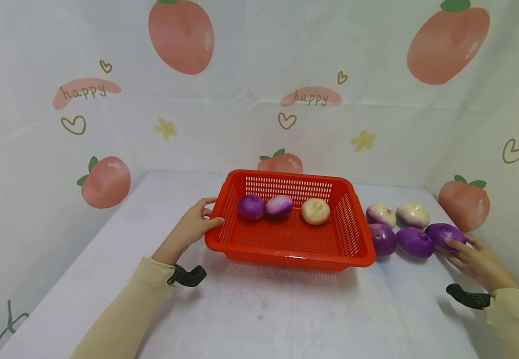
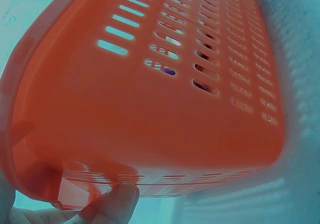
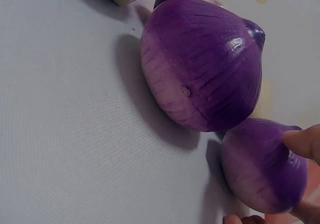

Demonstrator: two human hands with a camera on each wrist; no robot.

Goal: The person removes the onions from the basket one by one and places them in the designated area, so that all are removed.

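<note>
Onions number eight in all, counted around one red basket (image 1: 354,239) that stands on the desk (image 1: 259,314). Three lie inside the basket along its far wall: a purple onion (image 1: 251,207) at its left, a pink-and-white onion (image 1: 279,206) touching it, and a cream onion (image 1: 315,211) a little apart to the right. Five more lie on the desk just right of the basket, two pale ones (image 1: 381,215) behind and three purple ones in front. The left hand (image 1: 193,225) holds the basket's left rim, its fingers (image 2: 116,202) curled against the slotted wall. The right hand (image 1: 479,262) is at the purple onion farthest from the basket (image 1: 443,235), a fingertip (image 3: 304,143) resting on its top and other fingertips at its lower edge; the fingers bend around it, while the onion sits on the desk, touching its purple neighbour (image 3: 202,64).
</note>
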